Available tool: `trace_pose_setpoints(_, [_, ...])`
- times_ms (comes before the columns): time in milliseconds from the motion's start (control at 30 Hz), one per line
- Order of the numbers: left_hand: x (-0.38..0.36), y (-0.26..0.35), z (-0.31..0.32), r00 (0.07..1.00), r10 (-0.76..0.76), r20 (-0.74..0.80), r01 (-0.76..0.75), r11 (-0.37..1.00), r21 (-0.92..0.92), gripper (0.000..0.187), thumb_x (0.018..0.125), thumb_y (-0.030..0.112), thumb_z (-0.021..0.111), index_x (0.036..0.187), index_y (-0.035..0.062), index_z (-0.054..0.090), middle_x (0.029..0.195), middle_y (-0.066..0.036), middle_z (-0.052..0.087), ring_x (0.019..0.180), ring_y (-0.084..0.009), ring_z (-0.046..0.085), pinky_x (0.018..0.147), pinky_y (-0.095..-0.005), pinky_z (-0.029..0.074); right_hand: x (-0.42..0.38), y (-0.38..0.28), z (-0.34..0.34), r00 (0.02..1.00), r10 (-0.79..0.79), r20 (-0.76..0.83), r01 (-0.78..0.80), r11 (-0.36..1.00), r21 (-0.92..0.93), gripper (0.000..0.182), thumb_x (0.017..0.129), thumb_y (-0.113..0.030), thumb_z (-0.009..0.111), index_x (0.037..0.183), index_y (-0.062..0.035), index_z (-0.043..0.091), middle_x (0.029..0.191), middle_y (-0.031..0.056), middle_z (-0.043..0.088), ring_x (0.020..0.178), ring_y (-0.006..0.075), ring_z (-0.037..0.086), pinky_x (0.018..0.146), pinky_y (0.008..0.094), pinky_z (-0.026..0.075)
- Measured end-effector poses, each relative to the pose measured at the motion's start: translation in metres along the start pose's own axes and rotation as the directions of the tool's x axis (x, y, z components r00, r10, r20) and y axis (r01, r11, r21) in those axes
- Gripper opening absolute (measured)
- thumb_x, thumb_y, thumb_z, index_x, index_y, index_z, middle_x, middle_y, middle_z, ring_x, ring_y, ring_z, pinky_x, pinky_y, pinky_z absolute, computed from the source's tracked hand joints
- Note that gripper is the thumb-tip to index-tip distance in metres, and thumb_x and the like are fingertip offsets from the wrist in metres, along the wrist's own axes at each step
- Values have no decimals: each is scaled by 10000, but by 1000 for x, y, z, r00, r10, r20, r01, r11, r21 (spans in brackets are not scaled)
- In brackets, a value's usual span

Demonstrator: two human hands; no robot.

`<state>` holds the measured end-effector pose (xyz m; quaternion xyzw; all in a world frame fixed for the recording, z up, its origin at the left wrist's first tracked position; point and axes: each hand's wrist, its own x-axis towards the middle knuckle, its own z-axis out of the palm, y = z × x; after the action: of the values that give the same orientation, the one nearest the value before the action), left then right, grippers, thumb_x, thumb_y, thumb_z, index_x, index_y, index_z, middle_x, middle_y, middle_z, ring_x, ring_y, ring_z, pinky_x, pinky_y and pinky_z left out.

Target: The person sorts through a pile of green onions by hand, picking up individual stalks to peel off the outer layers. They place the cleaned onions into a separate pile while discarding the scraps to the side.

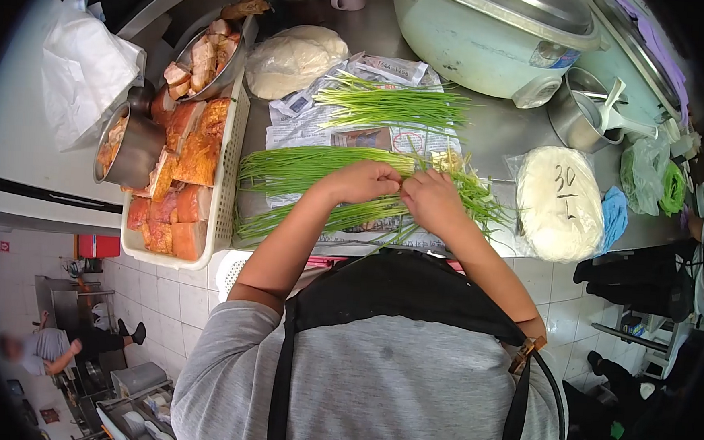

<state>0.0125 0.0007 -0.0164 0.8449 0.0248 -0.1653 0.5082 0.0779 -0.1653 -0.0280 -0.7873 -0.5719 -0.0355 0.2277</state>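
Observation:
Long green chives [315,163] lie in a thick layer over newspaper [285,135] on the metal counter. My left hand [364,180] is over the middle of this layer, fingers curled and pinching near the pale stalk ends. Close beside it, my right hand [434,199] is closed too, fingertips meeting those of the left at the chives. What exactly lies between the fingertips is mostly hidden. Loose trimmed bits [460,170] are heaped just beyond and right of my right hand. A second, neater bundle of chives [395,106] rests farther back on the paper.
Left stands a white plastic basket [227,176] with roasted pork pieces [195,154] and metal bowls. Behind are a bagged pale dough-like lump [297,59] and a large green tub [483,46]. Right are a marked white package [560,202], blue cloth [612,220] and metal pot [580,113].

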Motion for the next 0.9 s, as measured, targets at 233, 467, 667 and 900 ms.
trace_pose_setpoints(233, [1, -8, 15, 999, 19, 35, -26, 974, 225, 189, 717, 157, 535, 842, 17, 556, 767, -90, 585, 694, -168, 547, 635, -274, 424, -14, 12, 14, 995, -53, 82, 64, 990, -130, 67, 675, -147, 515, 683, -94, 555, 700, 37, 511, 764, 215, 470, 671, 326, 334])
trace_pose_setpoints(467, [-3, -5, 16, 998, 6, -63, 7, 982, 190, 177, 686, 174, 551, 783, 28, 568, 719, -103, 578, 640, -195, 548, 586, -297, 422, -3, 15, -4, 996, 93, 6, -92, 961, 259, 71, 662, -89, 549, 721, -66, 516, 706, 81, 520, 719, 233, 489, 655, 329, 367])
trace_pose_setpoints(667, [-2, 5, 16, 995, 29, -96, -32, 999, -31, 122, 745, 123, 533, 786, 9, 550, 675, -19, 558, 610, -75, 487, 561, -226, 397, 3, 15, -12, 929, 338, 150, -342, 629, 698, 65, 739, -100, 513, 749, -37, 501, 668, 64, 531, 601, 151, 492, 571, 259, 391])
trace_pose_setpoints(900, [3, 4, 12, 982, -37, -185, -6, 974, -226, 90, 750, 104, 539, 769, 16, 543, 673, 10, 533, 605, -46, 453, 558, -189, 376, 1, 41, -32, 829, 558, -34, -234, 400, 886, 87, 756, -100, 512, 804, -28, 517, 699, 19, 529, 636, 90, 470, 574, 222, 385])
